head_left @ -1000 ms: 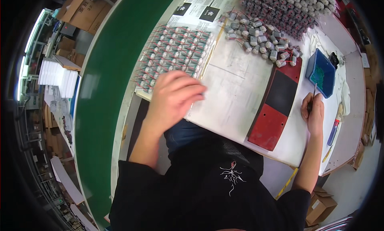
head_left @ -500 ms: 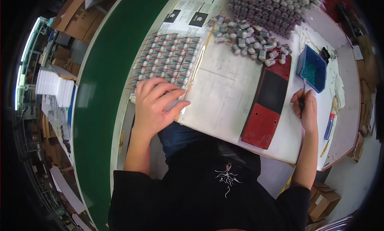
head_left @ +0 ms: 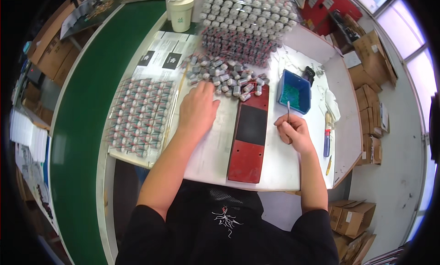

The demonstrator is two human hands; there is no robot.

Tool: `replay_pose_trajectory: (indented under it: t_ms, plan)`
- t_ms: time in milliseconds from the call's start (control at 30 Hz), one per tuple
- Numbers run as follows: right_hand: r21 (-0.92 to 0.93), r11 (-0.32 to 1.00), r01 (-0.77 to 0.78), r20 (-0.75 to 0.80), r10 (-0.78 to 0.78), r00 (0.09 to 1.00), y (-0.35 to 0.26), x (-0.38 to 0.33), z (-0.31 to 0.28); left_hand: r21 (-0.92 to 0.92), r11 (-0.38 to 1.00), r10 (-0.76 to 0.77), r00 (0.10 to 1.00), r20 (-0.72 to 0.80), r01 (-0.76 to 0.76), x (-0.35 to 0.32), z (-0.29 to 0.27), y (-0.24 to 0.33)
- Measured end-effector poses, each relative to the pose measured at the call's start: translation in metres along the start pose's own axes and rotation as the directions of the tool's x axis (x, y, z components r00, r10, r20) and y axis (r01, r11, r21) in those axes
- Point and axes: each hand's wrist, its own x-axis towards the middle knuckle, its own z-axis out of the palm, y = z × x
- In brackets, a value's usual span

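My left hand [head_left: 198, 110] reaches to the near left edge of a loose pile of small grey cylindrical motors [head_left: 223, 78]. Its fingers are stretched forward and the thumb stands apart; nothing shows in its grasp, though the fingertips are partly hidden. In my right hand [head_left: 294, 131] is a slim metal tool [head_left: 288, 108], its tip pointing up toward a blue bin [head_left: 307, 110] of small green pieces [head_left: 290, 96]. Between the hands lies a long red block [head_left: 246, 162] with a black pad [head_left: 252, 125] in its middle. Left of my left forearm, motors with red wires [head_left: 140, 116] stand in rows.
Behind the loose pile rises a tall stack of motors [head_left: 247, 17]. A lidded pale cup [head_left: 181, 15] stands at the back left. A blue-handled tool [head_left: 327, 143] lies at the right, near the raised table wall [head_left: 350, 113]. A green surface [head_left: 75, 150] runs along the left.
My left hand has moved from the rows of motors forward and right to the loose pile. My right hand still holds the slim tool, below the bin. The whole view has shifted.
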Motion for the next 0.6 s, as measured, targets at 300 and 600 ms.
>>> replay_pose_trajectory:
  t_ms: [300, 600]
  plan:
    - [-0.914, 0.394, 0.101, -0.089, -0.436, 0.896, -0.047, 0.056, -0.041, 0.119, 0.985, 0.147, 0.974, -0.171, -0.128, -0.009, 0.011, -0.009]
    - [-0.974, 0.137, -0.18, -0.175, 0.048, 0.983, -0.045, 0.089, -0.039, 0.106, 0.967, 0.237, 0.971, -0.034, -0.233, -0.019, 0.002, -0.008]
